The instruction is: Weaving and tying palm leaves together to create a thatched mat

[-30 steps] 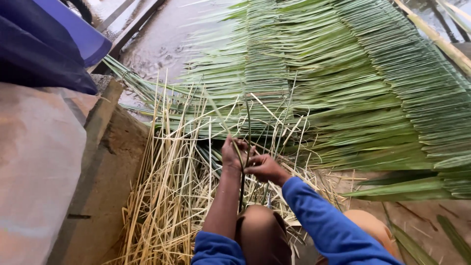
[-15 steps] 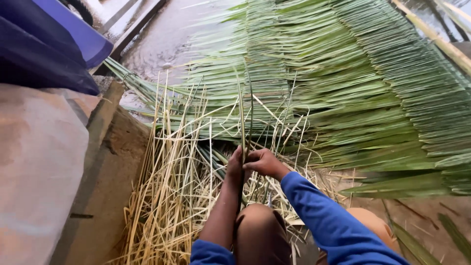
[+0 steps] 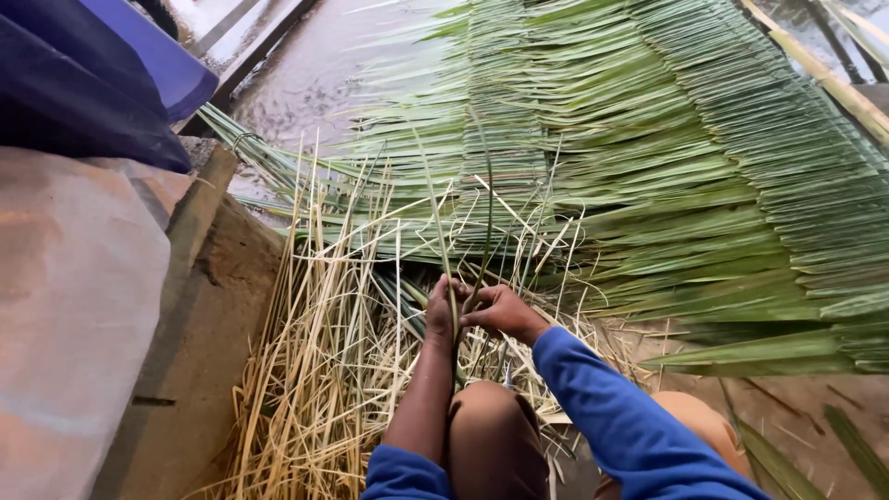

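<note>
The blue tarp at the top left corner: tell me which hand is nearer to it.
Left. The left hand grips the green leaf strip on the side toward the blue tarp, though well below it. The right hand pinches the same strip just beyond, farther from the tarp.

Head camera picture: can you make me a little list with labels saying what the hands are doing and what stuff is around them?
left hand: gripping a thin green leaf strip that sticks upward
right hand: pinching the same strip beside the left hand
in front: big mat of green palm leaves laid in rows
underneath: heap of pale dry stalks
left side: concrete ledge, dark blue sheet
ground: wet
sleeves: blue
</note>
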